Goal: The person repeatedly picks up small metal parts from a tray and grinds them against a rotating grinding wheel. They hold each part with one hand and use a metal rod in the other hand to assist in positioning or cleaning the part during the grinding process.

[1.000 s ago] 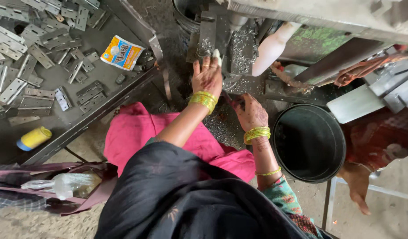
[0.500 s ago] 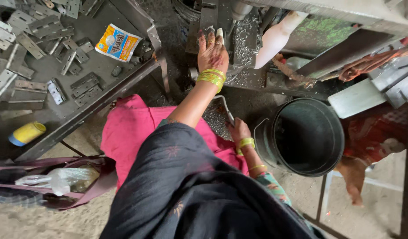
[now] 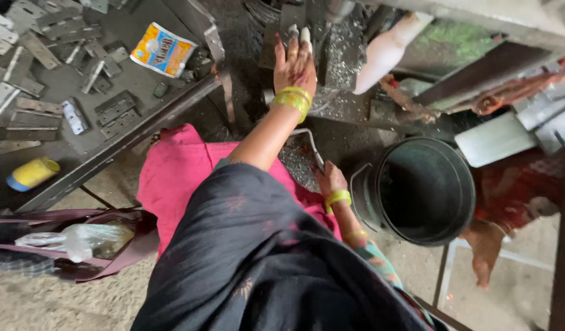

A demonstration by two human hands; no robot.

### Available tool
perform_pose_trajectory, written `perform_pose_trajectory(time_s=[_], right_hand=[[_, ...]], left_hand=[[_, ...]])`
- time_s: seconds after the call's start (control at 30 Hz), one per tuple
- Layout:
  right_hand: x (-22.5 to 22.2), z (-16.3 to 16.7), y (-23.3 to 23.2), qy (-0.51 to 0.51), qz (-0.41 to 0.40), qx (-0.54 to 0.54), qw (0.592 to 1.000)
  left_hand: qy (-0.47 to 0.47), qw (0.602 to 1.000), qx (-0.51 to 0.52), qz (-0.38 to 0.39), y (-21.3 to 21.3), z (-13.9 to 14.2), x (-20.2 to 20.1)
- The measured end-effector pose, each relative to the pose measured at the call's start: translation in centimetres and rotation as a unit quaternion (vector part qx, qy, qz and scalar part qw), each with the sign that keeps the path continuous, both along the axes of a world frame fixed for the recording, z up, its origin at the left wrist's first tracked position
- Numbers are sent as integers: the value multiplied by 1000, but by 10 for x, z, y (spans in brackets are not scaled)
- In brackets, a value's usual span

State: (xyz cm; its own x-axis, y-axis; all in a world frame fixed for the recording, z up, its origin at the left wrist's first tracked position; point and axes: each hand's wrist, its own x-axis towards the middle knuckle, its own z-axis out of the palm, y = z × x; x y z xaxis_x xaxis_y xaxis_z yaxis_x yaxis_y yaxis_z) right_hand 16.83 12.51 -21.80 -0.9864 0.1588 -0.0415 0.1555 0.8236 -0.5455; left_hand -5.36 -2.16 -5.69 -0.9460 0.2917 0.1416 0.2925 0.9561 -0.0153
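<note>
My left hand (image 3: 294, 64), with yellow bangles at the wrist, reaches up to the dark machine (image 3: 307, 18). Its fingers are stretched out and the tips hold a small grey metal piece (image 3: 292, 29) against the machine. One fingertip has a white cover. My right hand (image 3: 331, 181), also with yellow bangles, is low beside the black bucket (image 3: 417, 233). It grips the lower end of a thin bent metal bar (image 3: 312, 144). Metal shavings (image 3: 294, 162) lie under that bar. A pink cloth (image 3: 178, 178) covers my lap.
A dark tray table (image 3: 68, 165) at the left holds several flat metal hinges (image 3: 114, 107), a printed packet (image 3: 163, 49) and a yellow roll (image 3: 31, 173). A bag with plastic (image 3: 80, 242) lies lower left. Another person's foot (image 3: 484, 245) is beside the bucket.
My left hand has reached farther up to the machine. My right hand has dropped from the machine bed down beside the bucket, holding the thin bar.
</note>
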Motion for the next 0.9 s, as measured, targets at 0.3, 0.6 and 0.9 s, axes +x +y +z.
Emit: perform_pose_trajectory(time_s=[0.3, 0.6, 0.9], right_hand=[[-23, 35, 15, -122, 3, 13, 992], [-3, -4, 3, -83, -13, -12, 996], [-16, 138, -21, 158, -4, 19, 987]], left_hand=[[-61, 980, -180, 68, 21, 13, -19], [143, 986, 35, 82, 8, 4, -19], [99, 937, 305, 137, -244, -16, 60]])
